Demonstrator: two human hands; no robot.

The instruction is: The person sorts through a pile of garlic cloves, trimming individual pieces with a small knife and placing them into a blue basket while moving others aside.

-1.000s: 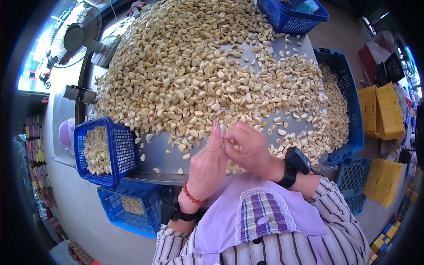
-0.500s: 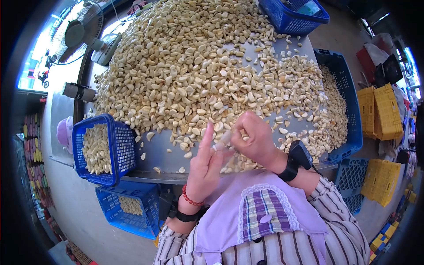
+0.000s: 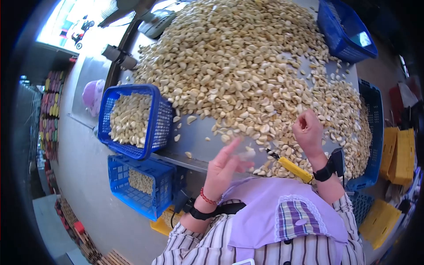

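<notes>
Pale peeled cloves cover much of the grey metal table. My left hand is over the table's front edge, fingers apart and partly blurred, with a pale blurred shape at its fingertips. To the right, my right hand is curled into a fist above the cloves; its inside is hidden. A yellow-handled tool with a dark tip lies between my hands, close to my right wrist. Left of my left hand stands a blue basket of cloves.
A blue basket sits at the back right. Along the right edge is a blue crate with cloves. Below the table at left is another blue crate. A fan base and a cylinder stand at the back left.
My hands have moved apart, the right one away to the right. The yellow-handled tool now shows between them. The whole view has shifted and tilted.
</notes>
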